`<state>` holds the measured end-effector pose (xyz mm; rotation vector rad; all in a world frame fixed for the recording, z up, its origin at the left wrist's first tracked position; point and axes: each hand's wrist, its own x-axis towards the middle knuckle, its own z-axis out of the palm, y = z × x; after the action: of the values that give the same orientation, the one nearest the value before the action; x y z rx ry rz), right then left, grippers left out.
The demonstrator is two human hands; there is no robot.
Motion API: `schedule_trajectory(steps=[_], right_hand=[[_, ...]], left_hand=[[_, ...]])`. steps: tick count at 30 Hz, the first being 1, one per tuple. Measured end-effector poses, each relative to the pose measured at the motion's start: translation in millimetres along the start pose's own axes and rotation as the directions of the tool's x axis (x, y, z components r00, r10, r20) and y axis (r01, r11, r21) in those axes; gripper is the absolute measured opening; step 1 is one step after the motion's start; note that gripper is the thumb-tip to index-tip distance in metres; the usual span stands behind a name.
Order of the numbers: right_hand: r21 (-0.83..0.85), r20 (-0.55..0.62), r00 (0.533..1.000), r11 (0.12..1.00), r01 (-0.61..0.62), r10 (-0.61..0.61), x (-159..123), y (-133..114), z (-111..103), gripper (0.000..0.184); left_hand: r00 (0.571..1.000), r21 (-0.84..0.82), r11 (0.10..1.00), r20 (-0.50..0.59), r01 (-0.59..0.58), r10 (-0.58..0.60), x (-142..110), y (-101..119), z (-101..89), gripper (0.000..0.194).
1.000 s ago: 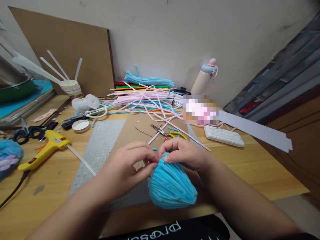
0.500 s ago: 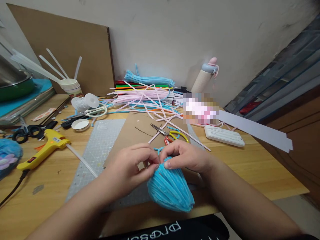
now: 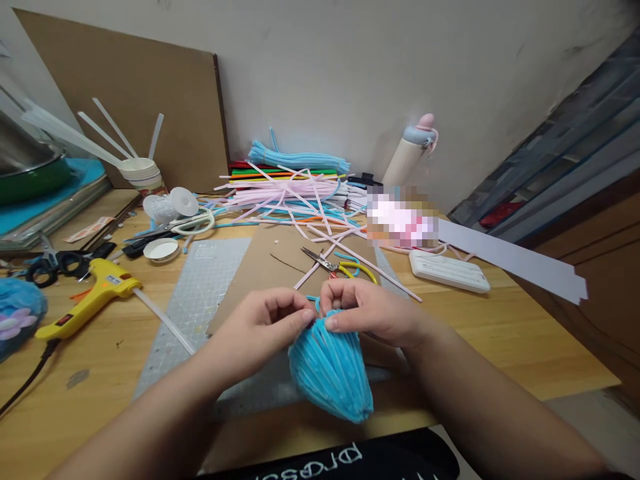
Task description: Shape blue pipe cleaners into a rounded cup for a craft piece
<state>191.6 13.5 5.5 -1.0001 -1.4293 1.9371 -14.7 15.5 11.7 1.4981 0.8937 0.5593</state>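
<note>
Blue ribbed bundle — body formed, top seemingly unfinished — my left hand and right hand pinching its tip.

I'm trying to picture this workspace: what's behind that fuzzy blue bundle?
Beyond the fuzzy blue bundle, parts of the grey mat and brown board show, with pliers farther back. Whatever lies directly behind it is covered by the bundle itself, the left hand and the right hand.

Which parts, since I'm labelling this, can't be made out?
In the head view:
top of the blue piece: partly covered by left hand and right hand
pliers: red handle mostly behind the right hand
pot: cut off by left edge
item by the bottle: pixelated
</note>
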Motion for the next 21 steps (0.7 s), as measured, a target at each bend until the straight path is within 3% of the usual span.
schedule_trajectory(steps=[2,10,14,21], right_hand=[[0.009,-0.028,1.0,1.0,0.012,-0.011,1,2,1,0.032],[0.0,0.018,1.0,1.0,-0.021,0.021,2,2,3,0.033],[-0.042,0.01,1.0,0.999,-0.02,0.021,2,0,5,0.031],[0.027,-0.016,0.999,0.999,-0.038,0.039,3,1,7,0.029]], left_hand=[[0.995,-0.1,0.99,0.035,0.099,-0.096,2,-1,1.4,0.025],[0.946,-0.112,0.956,0.212,0.271,-0.244,1,2,-2.1,0.028],[0.933,-0.194,0.929,0.242,0.315,-0.266,2,-1,-2.5,0.023],[0.933,-0.31,0.89,0.243,0.335,-0.266,3,-8,5.5,0.02]])
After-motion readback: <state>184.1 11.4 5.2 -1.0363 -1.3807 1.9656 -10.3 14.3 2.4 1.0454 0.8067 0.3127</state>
